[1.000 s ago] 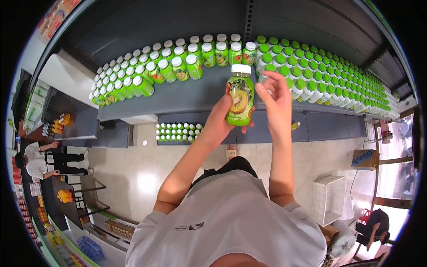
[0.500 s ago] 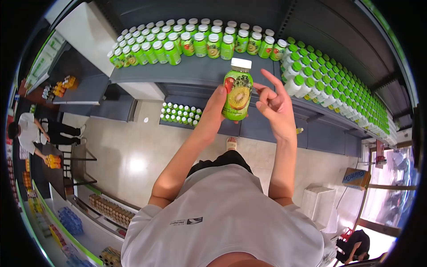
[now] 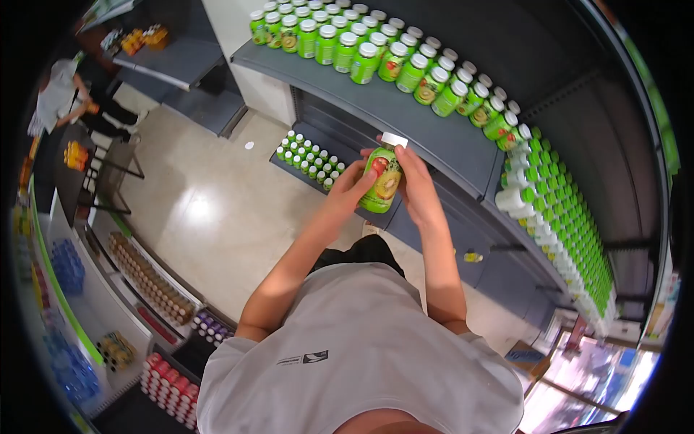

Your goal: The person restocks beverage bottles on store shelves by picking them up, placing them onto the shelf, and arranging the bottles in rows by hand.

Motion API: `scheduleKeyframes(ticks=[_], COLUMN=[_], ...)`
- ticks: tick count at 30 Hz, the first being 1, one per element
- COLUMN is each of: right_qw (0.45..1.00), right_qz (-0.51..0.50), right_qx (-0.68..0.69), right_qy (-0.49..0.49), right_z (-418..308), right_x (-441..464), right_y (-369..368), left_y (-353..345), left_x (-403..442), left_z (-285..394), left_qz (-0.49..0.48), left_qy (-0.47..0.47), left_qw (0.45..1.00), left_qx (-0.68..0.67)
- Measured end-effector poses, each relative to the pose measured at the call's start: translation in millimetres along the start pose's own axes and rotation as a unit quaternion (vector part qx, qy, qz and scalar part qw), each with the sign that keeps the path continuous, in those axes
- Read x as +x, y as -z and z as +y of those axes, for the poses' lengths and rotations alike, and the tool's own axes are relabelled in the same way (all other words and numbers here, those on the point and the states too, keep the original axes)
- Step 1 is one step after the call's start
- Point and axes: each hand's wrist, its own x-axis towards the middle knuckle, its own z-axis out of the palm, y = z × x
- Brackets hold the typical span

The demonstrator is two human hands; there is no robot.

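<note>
A green juice bottle (image 3: pixel 382 189) with a white cap, its label printed with kiwi and red fruit, is held in front of my chest, tilted slightly. My left hand (image 3: pixel 350 186) wraps the bottle's left side, thumb across the label. Against its right side and just under the cap, my right hand (image 3: pixel 417 179) has closed its fingers, some of them hidden behind the bottle. Beyond my hands, rows of similar green bottles (image 3: pixel 345 50) stand upright on a dark grey shelf (image 3: pixel 426 137).
White bottles with green caps (image 3: pixel 557 217) fill the right-hand shelf. Small green bottles (image 3: pixel 311 160) sit on a low shelf. One small bottle (image 3: pixel 473 257) lies at lower right. A person (image 3: pixel 61 98) stands at far left near a table with orange bottles (image 3: pixel 75 155).
My right hand has come from open beside the bottle to holding it near the cap. The bottle is lower and more tilted. My view has turned, swinging the shelves round.
</note>
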Motion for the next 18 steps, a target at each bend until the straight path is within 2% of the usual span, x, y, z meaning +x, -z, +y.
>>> scheduleKeyframes(ticks=[3, 5, 8, 9, 10, 13, 18], right_qw=[0.996, 0.995, 0.991, 0.989, 0.988, 0.977, 0.969], right_qz=[0.014, 0.055, 0.031, 0.058, 0.056, 0.077, 0.087], right_qx=[0.039, -0.032, 0.014, 0.011, 0.013, 0.014, 0.043], right_qy=[-0.080, -0.075, -0.129, -0.135, -0.145, -0.199, -0.227], right_z=[43.0, 78.6, 100.7, 96.5, 102.7, 106.1, 120.0], right_x=[28.6, 42.5, 39.8, 32.6, 30.1, 13.7, -2.2], right_y=[16.1, 42.2, 75.1, 75.6, 84.9, 99.1, 95.3], left_y=[-2.4, 0.2, 2.8, 1.6, 0.3, 0.4, 9.6], left_x=[8.8, 17.6, 27.0, 33.2, 36.7, 39.7, 26.9], left_z=[-26.4, -50.6, -64.0, -70.1, -77.6, -102.4, -91.2], left_qz=[0.076, 0.082, 0.050, 0.046, 0.045, -0.050, -0.080], left_qy=[0.018, 0.055, 0.111, 0.129, 0.152, 0.148, 0.193], left_qw=[0.995, 0.991, 0.992, 0.990, 0.986, 0.987, 0.972], left_qx=[-0.057, -0.091, -0.039, -0.019, -0.045, 0.037, 0.108])
